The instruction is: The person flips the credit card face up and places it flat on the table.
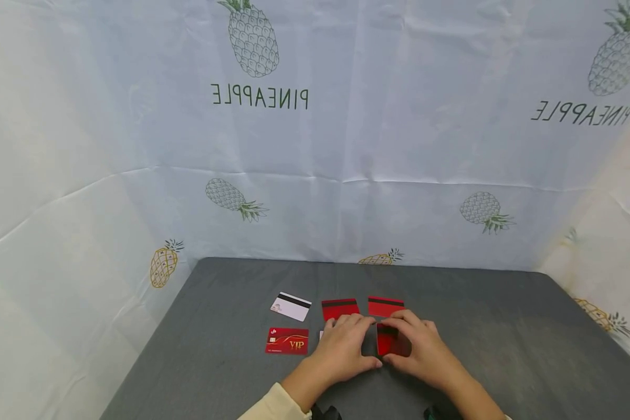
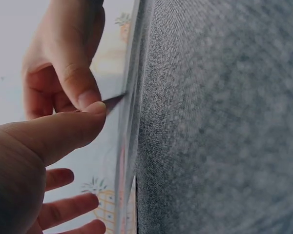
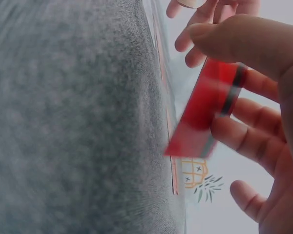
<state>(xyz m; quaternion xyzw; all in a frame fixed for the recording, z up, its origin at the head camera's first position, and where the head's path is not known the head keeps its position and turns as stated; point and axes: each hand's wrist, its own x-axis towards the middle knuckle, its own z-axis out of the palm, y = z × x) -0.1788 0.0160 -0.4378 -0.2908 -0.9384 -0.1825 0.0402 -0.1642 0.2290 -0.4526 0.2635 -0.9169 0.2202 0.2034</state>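
Between the thumb and fingers of my right hand [image 1: 422, 349] is a red card [image 1: 382, 344] with a black stripe. The right wrist view shows this card tilted above the grey table, its striped edge towards the fingers. My left hand [image 1: 341, 349] is just left of it, fingers spread and curved. In the left wrist view, the left thumb [image 2: 80, 127] meets the right thumb at the card's dark edge, while the other left fingers stand apart from it. Behind the hands lie two more red striped cards, one left [image 1: 340, 308] and one right [image 1: 385, 305].
On the grey tabletop [image 1: 205, 356], a white striped card [image 1: 291, 308] lies behind a red VIP card [image 1: 287, 340], both left of the hands. A sliver of a pale card [image 1: 321, 334] shows beside the left hand. Pineapple-print cloth [image 1: 315, 140] hangs behind and at the sides.
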